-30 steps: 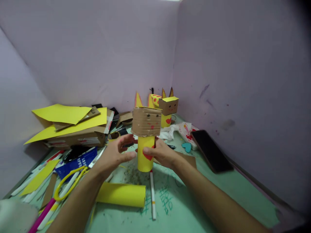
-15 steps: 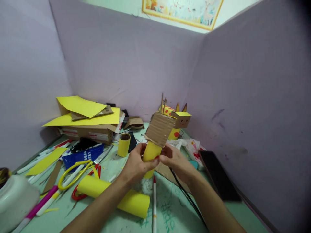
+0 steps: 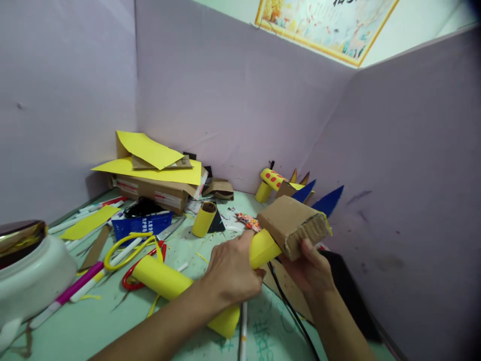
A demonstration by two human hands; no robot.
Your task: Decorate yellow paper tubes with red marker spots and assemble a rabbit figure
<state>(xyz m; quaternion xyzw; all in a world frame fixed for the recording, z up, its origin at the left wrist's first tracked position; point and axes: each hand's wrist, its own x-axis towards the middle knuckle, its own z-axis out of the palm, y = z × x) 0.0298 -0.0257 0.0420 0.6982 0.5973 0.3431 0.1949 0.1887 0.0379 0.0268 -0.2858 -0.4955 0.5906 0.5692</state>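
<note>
My left hand (image 3: 235, 268) is wrapped around a yellow paper tube (image 3: 264, 249). One end of the tube meets a small cardboard box (image 3: 287, 218) with two pointed blue ears (image 3: 326, 201) at its far side. My right hand (image 3: 311, 268) grips the box by its lower right edge, thumb on the corrugated end. Box and tube are tilted above the table. Under my left forearm lies a longer yellow tube (image 3: 165, 278), partly covered. A white marker (image 3: 243, 331) rests below my left hand.
Yellow-handled scissors (image 3: 128, 250), markers and a blue packet (image 3: 142, 226) lie at left, near a white mug (image 3: 33, 281). Yellow sheets (image 3: 158, 170) top a carton behind. A short yellow tube (image 3: 205, 219) stands mid-table. At back right is a spotted figure (image 3: 273, 178); a black tablet-like slab (image 3: 349, 296) lies right.
The box and tube have turned from near upright to a slant, and the blue ears now show. My right hand has shifted from beside the tube to the box. The view has swung left.
</note>
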